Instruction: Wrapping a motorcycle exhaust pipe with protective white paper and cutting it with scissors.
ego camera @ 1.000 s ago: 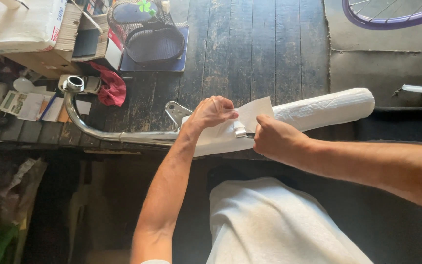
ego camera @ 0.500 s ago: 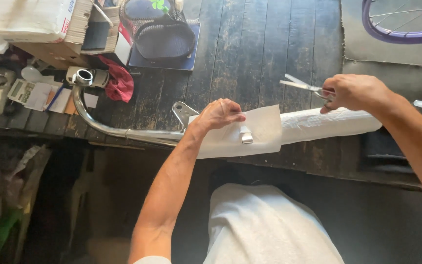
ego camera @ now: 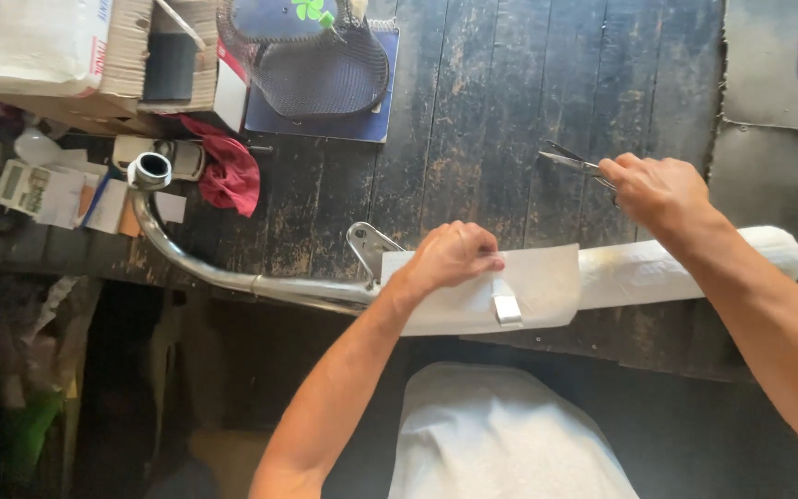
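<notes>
A chrome exhaust pipe (ego camera: 233, 277) lies across the dark wooden floor, its muffler end wrapped in white material (ego camera: 676, 268). My left hand (ego camera: 450, 257) presses a translucent white sheet (ego camera: 547, 291) flat against the pipe's middle, beside a small metal bracket (ego camera: 506, 303). My right hand (ego camera: 653, 189) is raised above the wrapped end and grips a pair of scissors (ego camera: 570, 159), blades pointing left. A metal mounting tab (ego camera: 367, 245) sticks up just left of my left hand.
Cardboard boxes (ego camera: 66, 55), a dark mesh basket (ego camera: 311, 51) on a blue mat, a red rag (ego camera: 231, 171) and small papers sit at the upper left. A grey mat (ego camera: 768, 102) lies at the upper right. My white-clothed lap (ego camera: 501, 434) is below.
My right hand left the sheet, reached right and picked up the scissors, and now brings them back towards the pipe. My left hand has stayed pressed on the sheet.
</notes>
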